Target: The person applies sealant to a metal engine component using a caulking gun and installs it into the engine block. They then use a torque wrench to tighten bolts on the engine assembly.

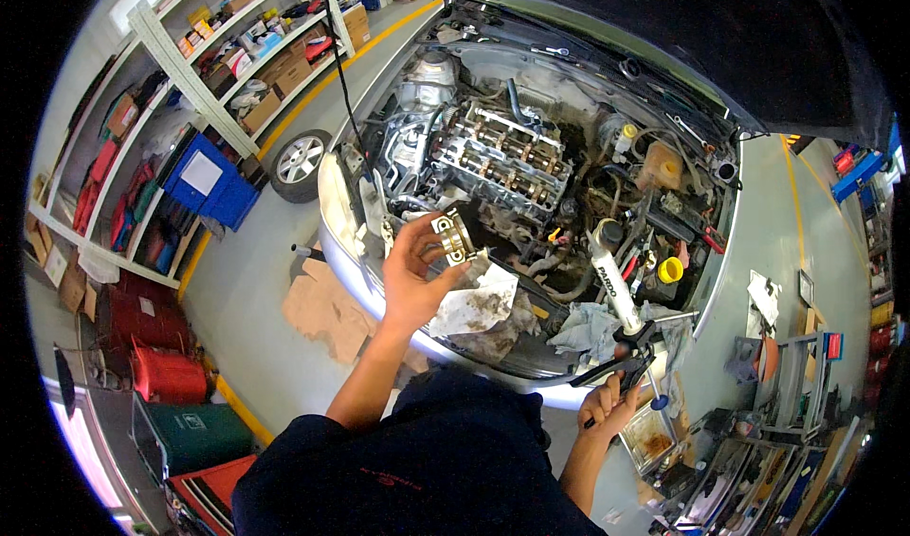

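Raised over the front of the engine bay, my left hand (419,275) pinches a small shiny metal part (456,237) with rounded, gold-toned bands. Its exact kind is hard to make out. Lower right, my right hand (609,402) is wrapped round the black handle of a white-barrelled grease gun (616,285), whose barrel points up and away over the engine bay. A thin metal rod sticks out sideways from its black head. Just beyond my left hand lies the engine (502,162), with its top uncovered and rows of camshaft lobes showing.
Under the raised hood (664,24), a dirty white cloth (474,299) and grey rags (583,332) lie on the car's front edge. A yellow cap (670,270) sits at right. A wheel (301,164), cardboard (327,310) and loaded shelves (256,53) stand or lie left.
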A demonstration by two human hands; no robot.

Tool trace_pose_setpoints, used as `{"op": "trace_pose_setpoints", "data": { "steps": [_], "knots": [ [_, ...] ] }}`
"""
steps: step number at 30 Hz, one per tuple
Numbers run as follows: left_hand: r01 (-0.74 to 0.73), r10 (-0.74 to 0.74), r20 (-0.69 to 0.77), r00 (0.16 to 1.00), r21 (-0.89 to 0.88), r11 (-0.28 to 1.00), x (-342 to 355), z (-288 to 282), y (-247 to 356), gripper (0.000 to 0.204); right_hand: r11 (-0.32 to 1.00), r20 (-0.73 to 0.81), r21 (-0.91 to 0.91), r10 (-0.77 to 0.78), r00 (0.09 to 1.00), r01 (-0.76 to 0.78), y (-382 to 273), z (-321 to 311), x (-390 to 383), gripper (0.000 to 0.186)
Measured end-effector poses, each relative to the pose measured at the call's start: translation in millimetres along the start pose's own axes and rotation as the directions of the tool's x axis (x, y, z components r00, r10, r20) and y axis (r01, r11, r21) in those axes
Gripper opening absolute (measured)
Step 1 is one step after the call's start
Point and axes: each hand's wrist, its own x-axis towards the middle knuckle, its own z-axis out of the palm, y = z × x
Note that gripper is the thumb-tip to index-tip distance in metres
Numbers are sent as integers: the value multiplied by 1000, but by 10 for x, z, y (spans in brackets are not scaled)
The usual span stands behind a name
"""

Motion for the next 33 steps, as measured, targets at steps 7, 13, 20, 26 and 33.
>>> {"op": "trace_pose_setpoints", "data": {
  "steps": [7, 13, 20, 26, 33],
  "knots": [
    [-13, 11, 12, 1000, 136, 991, -14, -14, 55, 76, 997, 45, -45, 64, 997, -62, -11, -6, 6, 80],
    [-92, 90, 18, 996, 230, 969, 8, -1, 66, 76, 989, 119, -124, 98, 988, -83, 115, -103, -97, 80],
    [-190, 191, 25, 981, 279, 941, 9, 51, 122, 76, 972, 36, -170, 173, 984, -164, 92, -271, -291, 49],
    [-190, 196, 1, 981, 239, 952, -10, 99, 116, 78, 810, 58, -587, 21, 998, 17, 285, -107, -205, 50],
    [-154, 168, -62, 984, 184, 971, -26, -15, -30, 73, 793, 44, -609, 19, 999, 12, 299, -11, -219, 50]
  ]
}}
